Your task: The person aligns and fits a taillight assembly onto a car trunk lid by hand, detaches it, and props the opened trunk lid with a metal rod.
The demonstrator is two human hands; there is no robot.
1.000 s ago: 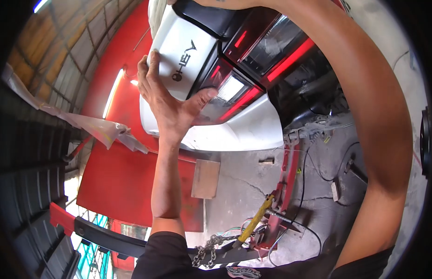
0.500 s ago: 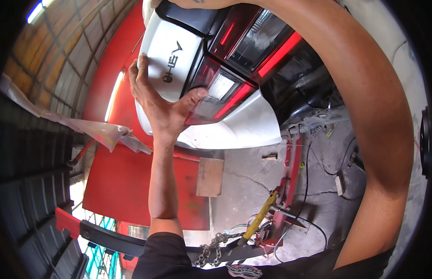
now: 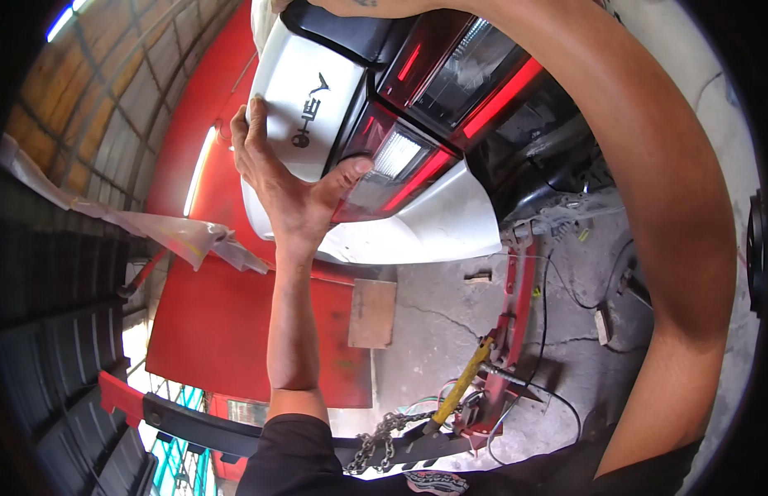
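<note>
A white car tailgate [image 3: 309,70] with dark lettering fills the upper middle, with a red-and-clear tail light [image 3: 392,161] set beside it. My left hand [image 3: 289,186] lies against the tailgate's lower corner. Its fingers are spread at the panel's left edge, and the thumb reaches across onto the tail light. Over the top of the car stretches my right arm, bent in a wide arc; my right hand [image 3: 351,7] is at the upper frame edge by the dark rear window part, its fingers mostly cut off.
A white bumper corner [image 3: 442,219] sits below the lights. On the concrete floor are a red frame [image 3: 516,306], a yellow-bodied tool [image 3: 462,380], chains [image 3: 384,438], hoses and a wooden block [image 3: 601,326]. A red panel [image 3: 227,331] stands at left, with plastic sheeting [image 3: 181,236] hanging nearby.
The view has shifted very slightly, so the car sits a little further right. Both hands keep nearly the same place on it.
</note>
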